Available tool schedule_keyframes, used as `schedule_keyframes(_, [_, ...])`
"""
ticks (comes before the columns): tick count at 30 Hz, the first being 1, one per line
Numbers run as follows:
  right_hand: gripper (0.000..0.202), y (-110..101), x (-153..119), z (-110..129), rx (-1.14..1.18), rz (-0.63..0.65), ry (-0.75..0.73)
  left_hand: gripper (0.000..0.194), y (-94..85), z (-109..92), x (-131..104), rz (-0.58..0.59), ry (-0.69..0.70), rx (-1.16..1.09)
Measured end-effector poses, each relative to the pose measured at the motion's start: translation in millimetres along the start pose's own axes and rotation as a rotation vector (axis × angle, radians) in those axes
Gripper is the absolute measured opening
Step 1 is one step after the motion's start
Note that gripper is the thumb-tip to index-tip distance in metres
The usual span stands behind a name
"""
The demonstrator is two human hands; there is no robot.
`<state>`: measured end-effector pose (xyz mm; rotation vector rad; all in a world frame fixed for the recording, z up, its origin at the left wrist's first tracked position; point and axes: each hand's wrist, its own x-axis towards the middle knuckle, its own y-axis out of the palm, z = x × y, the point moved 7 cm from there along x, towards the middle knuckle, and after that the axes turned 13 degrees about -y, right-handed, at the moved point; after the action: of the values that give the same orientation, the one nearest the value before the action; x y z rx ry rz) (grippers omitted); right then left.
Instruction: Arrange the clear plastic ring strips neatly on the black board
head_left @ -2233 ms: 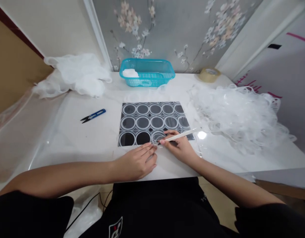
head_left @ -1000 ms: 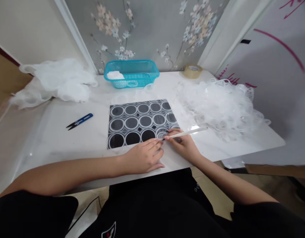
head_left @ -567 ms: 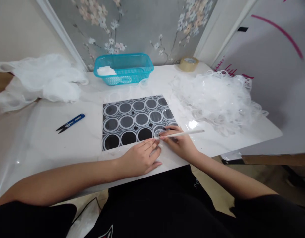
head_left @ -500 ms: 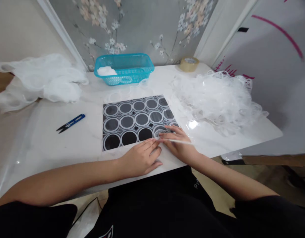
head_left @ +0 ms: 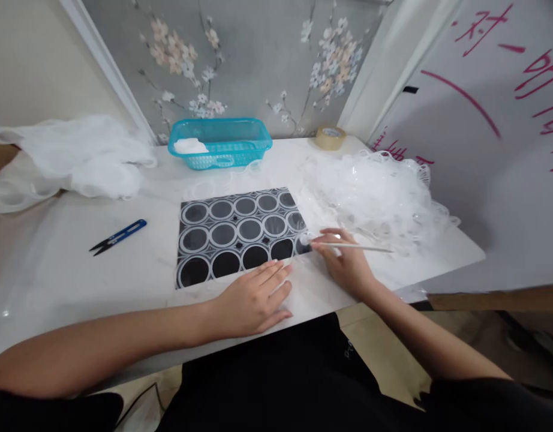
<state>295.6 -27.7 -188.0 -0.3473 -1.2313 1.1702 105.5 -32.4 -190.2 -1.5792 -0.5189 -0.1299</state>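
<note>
A dark sheet printed with rows of white-rimmed circles (head_left: 226, 237) lies on the white table. My left hand (head_left: 254, 297) rests palm down at its front edge, fingers stretched out and thumb slightly apart, with nothing gripped. Beyond the sheet's front right corner, my right hand (head_left: 343, 258) pinches a thin whitish stick (head_left: 366, 246) that points out to the right. A small clear piece (head_left: 306, 238) shows at those fingertips, over the last circle of the front row; I cannot tell whether it is held.
Blue thread snips (head_left: 119, 236) lie left of the sheet. Behind it stand a turquoise basket (head_left: 220, 161) with something white inside and a tape roll (head_left: 329, 138). White translucent ring strips are heaped at right (head_left: 375, 195) and left (head_left: 96, 156). A whiteboard (head_left: 474, 198) borders the right side.
My right hand has moved right, away from my left hand, with the stick in its pinch. My left hand stays at the sheet's front edge. The whole view has shifted slightly.
</note>
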Motion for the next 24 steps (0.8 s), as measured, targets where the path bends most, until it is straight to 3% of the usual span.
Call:
schedule_keyframes(3, [0.018, 17, -21, 0, 0.24, -0.018, 0.152, 0.055, 8.0, -4, 14, 0.033, 0.014, 0.035])
schedule_keyframes(6, [0.02, 18, -23, -5, 0.364, -0.058, 0.256, 0.059, 18.0, -4, 26, 0.054, 0.03, 0.052])
schedule_keyframes(11, [0.018, 16, -16, -6, 0.425, -0.023, 0.252, 0.056, 27.9, -3, 34, 0.085, 0.029, 0.066])
schedule_keyframes(24, [0.017, 17, -18, -8, 0.414, 0.003, 0.278, 0.052, 25.6, -4, 33, 0.042, 0.02, 0.021])
